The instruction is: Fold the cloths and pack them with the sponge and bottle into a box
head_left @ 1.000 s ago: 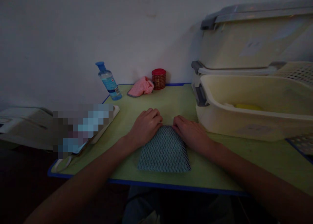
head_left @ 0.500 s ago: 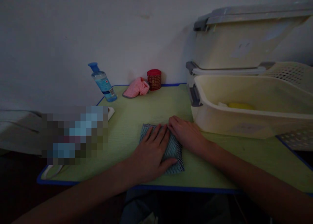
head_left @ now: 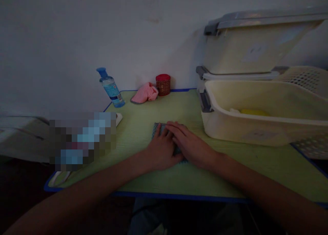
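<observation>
A folded blue-grey cloth (head_left: 155,128) with a dark checked edge lies flat on the table, mostly covered by both hands. My left hand (head_left: 163,151) rests palm down on it, fingers stretched out and thumb to the side. Over the left fingers and the cloth's right part lies my right hand (head_left: 191,144), its fingers extended and close together. Neither hand grips anything that I can see.
The green table (head_left: 143,180) has a blue rim. A blue bottle (head_left: 112,91), a pink cloth (head_left: 145,93) and a red-lidded canister (head_left: 163,85) stand at the back. At right are a cream basket (head_left: 230,129) and a lidded box (head_left: 238,53). A blurred-out item (head_left: 87,139) lies left.
My right hand has opened from curled fingers at the cloth's far edge and now lies over my left fingers. The cloth and left hand have shifted slightly away from me.
</observation>
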A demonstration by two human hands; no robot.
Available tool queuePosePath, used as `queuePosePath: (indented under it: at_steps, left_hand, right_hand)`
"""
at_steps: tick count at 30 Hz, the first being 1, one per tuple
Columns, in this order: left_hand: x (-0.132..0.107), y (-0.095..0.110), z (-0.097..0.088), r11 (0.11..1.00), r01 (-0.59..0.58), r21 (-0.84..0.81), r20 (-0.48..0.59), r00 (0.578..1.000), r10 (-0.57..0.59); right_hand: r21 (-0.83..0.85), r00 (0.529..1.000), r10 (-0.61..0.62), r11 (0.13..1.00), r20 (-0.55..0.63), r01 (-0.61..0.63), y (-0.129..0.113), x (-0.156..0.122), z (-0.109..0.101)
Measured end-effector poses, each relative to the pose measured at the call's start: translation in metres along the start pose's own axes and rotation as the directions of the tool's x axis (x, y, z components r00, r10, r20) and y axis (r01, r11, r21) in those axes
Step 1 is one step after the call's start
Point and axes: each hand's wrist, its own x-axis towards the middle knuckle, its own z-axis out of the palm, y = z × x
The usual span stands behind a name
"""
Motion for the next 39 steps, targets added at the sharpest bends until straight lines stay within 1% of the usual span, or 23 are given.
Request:
queuePosePath:
  at_steps: [3,5,9,12,17,22,26,31,35,39]
  left_hand:
    - [0.002,-0.004,0.002,1.0,-0.014,0.007,-0.028,1.0,0.014]
    - [0.002,-0.009,0.002,0.998,-0.058,0.003,-0.01,0.998,0.058]
    - [0.003,-0.024,-0.002,0.981,-0.193,-0.021,0.055,0.98,0.194]
    - [0.003,-0.034,-0.006,0.966,-0.257,-0.034,0.055,0.964,0.258]
    - [-0.004,-0.046,-0.006,0.973,-0.232,0.004,0.039,0.972,0.232]
    - [-0.009,-0.056,-0.006,0.975,-0.219,0.028,0.07,0.974,0.217]
    - [-0.009,-0.056,-0.006,0.98,-0.197,-0.002,0.071,0.978,0.197]
    - [-0.008,-0.055,-0.006,0.983,-0.178,-0.051,0.105,0.978,0.182]
    - [-0.008,-0.056,-0.006,0.983,-0.167,-0.074,0.082,0.981,0.173]
    - [-0.008,-0.056,-0.007,0.984,-0.161,-0.074,0.097,0.981,0.168]
  right_hand:
    - [-0.002,0.983,0.069,0.998,0.168,-0.07,0.004,-0.001,0.002]
    - [-0.039,0.968,0.075,0.997,0.241,-0.068,0.006,-0.002,0.001]
    - [-0.123,0.957,0.063,0.992,0.285,-0.028,0.009,-0.003,0.001]
    - [-0.156,0.956,0.032,0.988,0.292,0.015,0.012,-0.005,0.002]
    - [-0.161,0.961,0.012,0.986,0.276,0.034,0.015,-0.009,0.002]
    - [-0.166,0.945,0.029,0.986,0.327,0.027,0.016,-0.009,0.001]
    - [-0.148,0.932,0.027,0.989,0.361,0.028,0.016,-0.01,-0.003]
    - [-0.116,0.912,0.006,0.992,0.411,0.046,0.013,-0.014,-0.013]
    - [-0.103,0.893,-0.01,0.993,0.451,0.063,0.008,-0.014,-0.02]
    - [-0.098,0.893,-0.034,0.991,0.449,0.087,0.004,-0.014,-0.023]
